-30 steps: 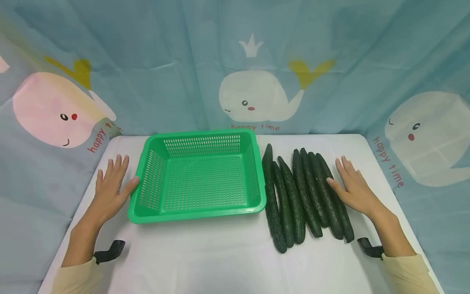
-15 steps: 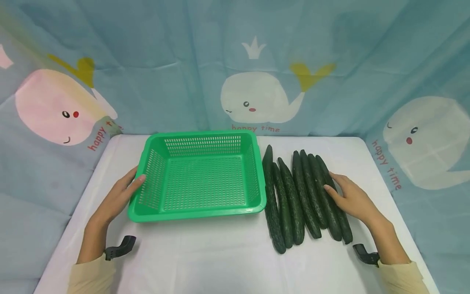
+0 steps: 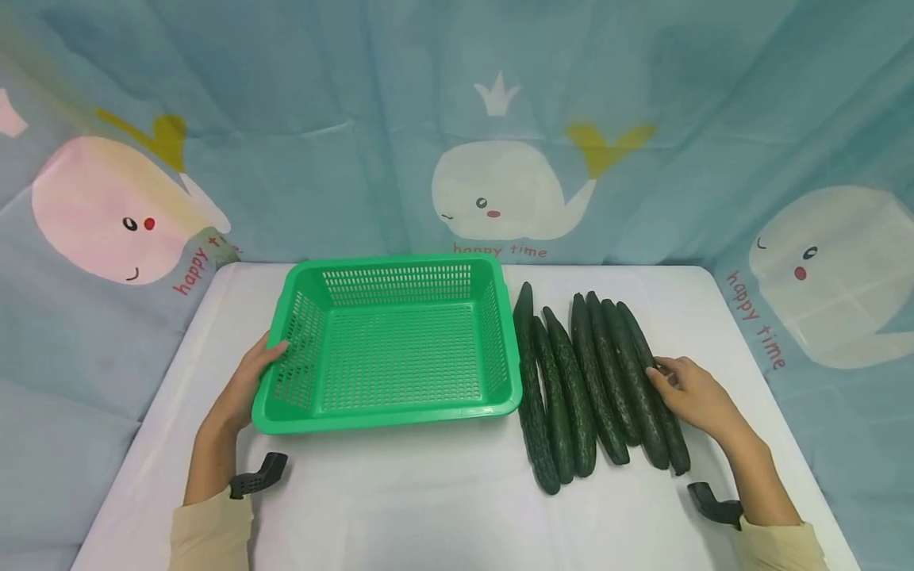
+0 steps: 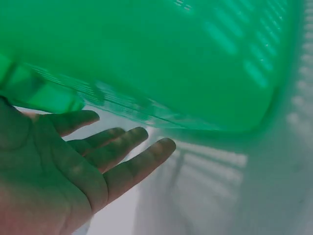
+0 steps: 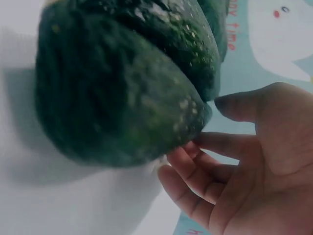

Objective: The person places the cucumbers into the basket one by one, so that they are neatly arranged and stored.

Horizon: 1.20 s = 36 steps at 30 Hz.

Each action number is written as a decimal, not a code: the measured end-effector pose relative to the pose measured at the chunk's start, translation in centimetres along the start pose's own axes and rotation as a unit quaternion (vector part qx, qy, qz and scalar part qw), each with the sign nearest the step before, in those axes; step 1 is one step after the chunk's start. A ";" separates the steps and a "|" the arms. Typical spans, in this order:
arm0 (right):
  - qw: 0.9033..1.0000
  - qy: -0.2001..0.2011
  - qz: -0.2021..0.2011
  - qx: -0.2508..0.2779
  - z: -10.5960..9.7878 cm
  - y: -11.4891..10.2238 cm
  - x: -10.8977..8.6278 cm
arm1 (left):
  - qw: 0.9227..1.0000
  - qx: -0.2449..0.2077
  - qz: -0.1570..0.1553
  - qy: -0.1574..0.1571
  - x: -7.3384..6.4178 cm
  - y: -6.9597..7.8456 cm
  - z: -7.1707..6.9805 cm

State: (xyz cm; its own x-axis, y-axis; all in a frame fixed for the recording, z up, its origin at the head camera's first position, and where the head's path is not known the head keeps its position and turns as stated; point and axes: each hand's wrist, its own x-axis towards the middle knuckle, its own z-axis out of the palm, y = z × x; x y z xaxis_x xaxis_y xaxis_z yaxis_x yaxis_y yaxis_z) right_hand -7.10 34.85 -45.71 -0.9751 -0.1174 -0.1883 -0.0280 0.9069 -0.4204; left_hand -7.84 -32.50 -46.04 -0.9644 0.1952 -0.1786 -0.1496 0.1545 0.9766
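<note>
A green plastic basket (image 3: 400, 412) with slotted walls stands left of centre. My left hand (image 3: 246, 385) holds its left side: the thumb lies over the rim, and the fingers (image 4: 139, 164) reach along the outer wall, nearly straight in the left wrist view. Several dark green cucumbers (image 3: 574, 396) lie side by side to the right of the basket. My right hand (image 3: 700, 396) is at the outermost cucumber (image 3: 674, 436), pinching it near its middle. In the right wrist view, the thumb (image 5: 234, 106) is at its upper edge and curled fingers are against its lower side.
Everything lies on a white-covered table (image 3: 400, 500). A blue whale-print curtain (image 3: 343, 159) hangs behind it and along both sides. Black wrist-camera mounts (image 3: 260, 473) jut inward from each forearm. The nearest cucumber lies right beside the basket's right wall.
My left hand has come in from beside the basket and taken its left rim. My right hand has lowered from over the cucumbers onto the outermost one, its fingers curling. Basket and cucumbers stay put.
</note>
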 end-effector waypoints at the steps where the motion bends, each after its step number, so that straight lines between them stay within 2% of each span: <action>1: 1.000 -0.003 -0.002 0.000 -0.1 0.1 0.0 | 1.000 -0.008 0.003 -0.001 0.0 0.0 0.0; 5: 1.000 -0.006 -0.014 0.002 -0.4 0.0 0.2 | 1.000 -0.009 0.013 0.006 -0.1 0.2 -0.6; 8: 1.000 -0.005 -0.017 0.002 -0.6 -0.1 0.4 | 1.000 -0.004 0.001 0.009 -0.2 0.4 -0.9; 11: 1.000 -0.008 -0.007 0.007 -0.6 -0.1 0.7 | 1.000 0.007 -0.016 0.011 -0.2 0.4 -1.1; 15: 1.000 -0.011 0.015 0.016 -0.6 -0.1 1.0 | 1.000 -0.010 -0.029 0.005 -0.3 0.2 -1.1; 19: 0.999 -0.025 0.033 0.029 -0.6 -0.4 1.1 | 0.999 -0.032 -0.026 -0.002 -0.1 0.0 -1.0; 25: 0.997 -0.049 0.048 0.046 -1.1 -0.9 1.0 | 0.999 -0.040 -0.026 -0.005 0.5 0.1 -0.7; 31: 0.995 -0.053 0.062 0.055 -1.4 -1.1 0.8 | 0.999 -0.035 -0.026 -0.005 0.2 -0.2 -0.7; 36: 0.995 -0.043 0.069 0.063 -1.5 -1.2 0.6 | 0.999 -0.048 -0.021 -0.003 -0.1 -0.5 -0.7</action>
State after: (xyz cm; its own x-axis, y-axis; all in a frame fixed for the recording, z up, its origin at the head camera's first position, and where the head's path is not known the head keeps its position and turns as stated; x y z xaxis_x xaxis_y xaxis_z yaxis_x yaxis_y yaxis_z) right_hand -7.95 34.26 -43.99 -0.9448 -0.0346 -0.3258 0.1380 0.8599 -0.4914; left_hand -7.84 -33.27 -46.41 -0.9558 0.1957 -0.2195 -0.2099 0.0688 0.9753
